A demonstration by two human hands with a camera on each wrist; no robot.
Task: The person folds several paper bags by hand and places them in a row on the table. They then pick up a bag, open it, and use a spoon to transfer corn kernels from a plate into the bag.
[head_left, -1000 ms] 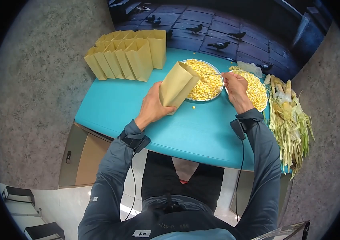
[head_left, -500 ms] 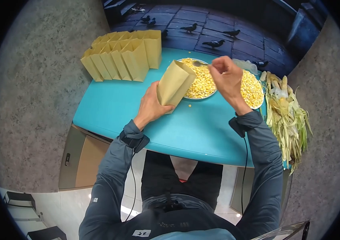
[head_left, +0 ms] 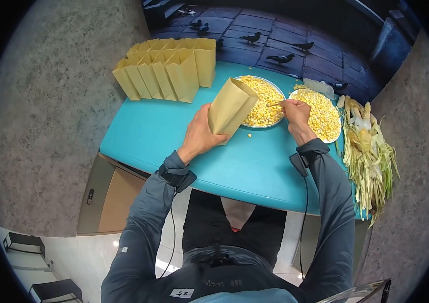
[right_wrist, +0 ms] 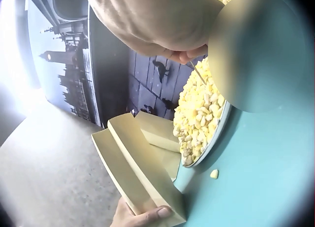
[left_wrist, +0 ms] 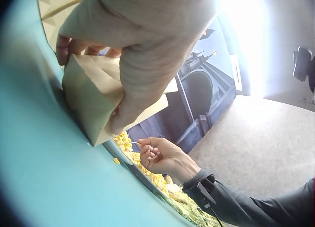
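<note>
My left hand (head_left: 200, 135) grips the lower part of a tan paper bag (head_left: 231, 107), fingers on one side and thumb on the other. The bag's open top tilts right toward a round plate (right_wrist: 211, 151) heaped with yellow corn kernels (head_left: 261, 95). Over that plate's right edge, my right hand (head_left: 297, 117) pinches the thin handle of a metal spoon (right_wrist: 199, 73). The spoon's far end is down at the kernels, its bowl hidden among them. In the left wrist view, the bag's folded base (left_wrist: 91, 101) faces the camera, close over the table.
Several upright paper bags (head_left: 181, 76) stand in rows at the back left. Another plate of corn kernels (head_left: 320, 115) is to the right, with corn husks and cobs (head_left: 370, 156) beyond it at the table's edge. One loose kernel (head_left: 249, 135) lies on the turquoise table (head_left: 244, 171).
The right hand rose with the spoon toward the bag's mouth half a second ago, and is now lowered back to the plate's right side, spoon in the kernels. The left hand still holds the bag tilted.
</note>
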